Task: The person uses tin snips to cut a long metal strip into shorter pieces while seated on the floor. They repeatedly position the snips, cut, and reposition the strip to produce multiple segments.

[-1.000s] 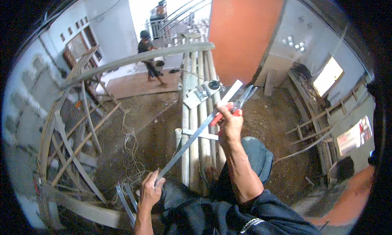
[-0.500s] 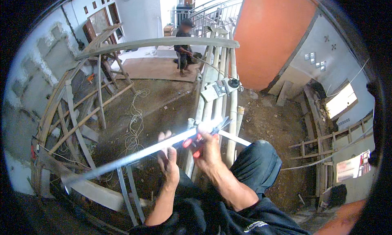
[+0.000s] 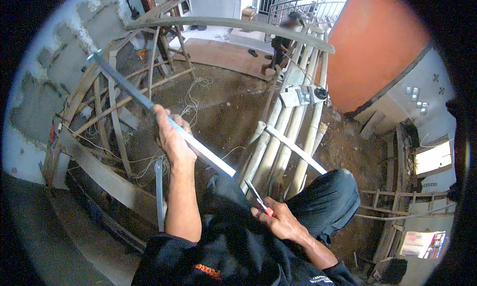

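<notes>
My left hand (image 3: 175, 143) is closed around a long, thin metal profile (image 3: 211, 157), which slants from the upper left down toward my lap. Low in front of my body, my right hand (image 3: 285, 221) grips tin snips (image 3: 255, 192) with red handles. The blades point up and left, apart from the metal's lower end. A shorter light metal strip (image 3: 297, 149) lies across the bamboo poles (image 3: 261, 149), close to my raised knee (image 3: 328, 196). Another metal strip (image 3: 159, 191) stands beside my left forearm.
A light flat package (image 3: 294, 97) and a round dark object (image 3: 321, 93) rest on the poles. Wooden scaffolding (image 3: 113, 112) stands at left, with tangled cord (image 3: 194, 105) on the dirt floor below. A co-worker (image 3: 282, 42) is beyond the poles, near an orange wall (image 3: 375, 47).
My left hand has closed on the metal profile and swung its far end upward. My right hand has drawn the snips down toward my body, away from the metal. The view has shifted left.
</notes>
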The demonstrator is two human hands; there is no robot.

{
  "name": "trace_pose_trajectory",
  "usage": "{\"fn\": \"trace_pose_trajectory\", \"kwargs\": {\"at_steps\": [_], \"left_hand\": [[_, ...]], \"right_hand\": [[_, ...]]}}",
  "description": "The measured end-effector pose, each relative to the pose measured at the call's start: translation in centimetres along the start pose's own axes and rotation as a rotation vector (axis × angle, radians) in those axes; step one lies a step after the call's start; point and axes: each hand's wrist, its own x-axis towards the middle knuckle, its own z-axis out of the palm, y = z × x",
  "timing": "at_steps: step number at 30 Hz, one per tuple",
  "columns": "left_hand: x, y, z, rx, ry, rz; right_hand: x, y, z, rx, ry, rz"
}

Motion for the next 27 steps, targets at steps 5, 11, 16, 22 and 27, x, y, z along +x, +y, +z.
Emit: {"fn": "trace_pose_trajectory", "kwargs": {"at_steps": [5,11,16,22,27], "left_hand": [[-1.4,-1.1,0.0,0.102,-0.035,-0.012],[-2.3,-1.2,0.6,0.182,0.01,0.004],[-2.9,-1.3,0.9,0.241,0.021,-0.008],[-2.9,-1.9,1.2,0.25,-0.041,0.021],[-2.9,-2.1,1.1,0.241,-0.088,0.02]], "right_hand": [[-0.1,-1.6,-0.2,-0.092,-0.031,-0.098],[0.1,-1.0,0.3,-0.13,-0.002,-0.123],[0.2,-0.8,0.4,-0.123,0.002,-0.123],[0.5,-1.2,0.2,-0.136,-0.005,-0.066],[0.4,-1.1,0.0,-0.087,-0.028,-0.068]]}}
